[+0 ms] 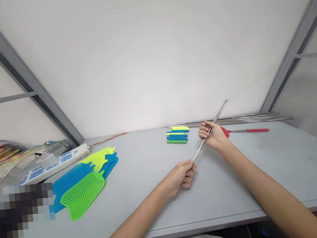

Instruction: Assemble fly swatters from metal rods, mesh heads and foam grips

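A thin shiny metal rod point(221, 110) slants over the table from lower left to upper right. My left hand point(182, 175) is closed around its lower end. Higher up, my right hand point(212, 135) has its fingers wrapped round the middle of the rod, whose far end sticks out beyond. Just behind and left of my right hand lie several green, blue and yellow handle sleeves point(176, 141). Partly covered by the right hand is a red fly swatter point(257, 130). Off to the left, several loose fly swatter heads, green point(84, 196), blue point(71, 176) and yellow point(95, 160), overlap in a pile.
More metal rods point(259, 118) lie along the back of the grey table point(145, 210), against the white wall. A power strip point(79, 152) with a cable runs along the left side, beside colourful packaged items point(3, 152). Grey frame posts point(284, 54) stand at both sides.
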Tool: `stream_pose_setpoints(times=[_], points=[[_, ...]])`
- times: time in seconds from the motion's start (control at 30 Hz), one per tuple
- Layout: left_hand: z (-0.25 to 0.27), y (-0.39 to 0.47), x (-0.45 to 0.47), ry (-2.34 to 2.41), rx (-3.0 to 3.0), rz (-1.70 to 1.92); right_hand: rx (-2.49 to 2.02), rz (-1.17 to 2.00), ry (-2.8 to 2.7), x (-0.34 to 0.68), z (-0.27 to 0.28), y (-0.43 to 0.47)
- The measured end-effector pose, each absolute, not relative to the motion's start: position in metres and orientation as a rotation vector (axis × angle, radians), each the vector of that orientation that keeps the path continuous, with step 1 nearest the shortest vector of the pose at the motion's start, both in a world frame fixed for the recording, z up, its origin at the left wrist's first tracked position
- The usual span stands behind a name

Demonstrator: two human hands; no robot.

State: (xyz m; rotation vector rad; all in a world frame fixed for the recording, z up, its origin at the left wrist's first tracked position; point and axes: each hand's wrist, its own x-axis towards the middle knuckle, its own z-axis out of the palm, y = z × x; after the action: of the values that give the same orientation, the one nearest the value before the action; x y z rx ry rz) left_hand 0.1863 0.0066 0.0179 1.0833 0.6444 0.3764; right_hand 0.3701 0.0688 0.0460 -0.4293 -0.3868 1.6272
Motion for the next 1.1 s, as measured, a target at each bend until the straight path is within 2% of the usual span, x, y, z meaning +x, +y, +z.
stream_pose_setpoints(times=[1.1], points=[[0.017,0.003,0.184,0.67,1.115,0.362,-0.384,1.545,-0.362,0.406,0.048,0.073]])
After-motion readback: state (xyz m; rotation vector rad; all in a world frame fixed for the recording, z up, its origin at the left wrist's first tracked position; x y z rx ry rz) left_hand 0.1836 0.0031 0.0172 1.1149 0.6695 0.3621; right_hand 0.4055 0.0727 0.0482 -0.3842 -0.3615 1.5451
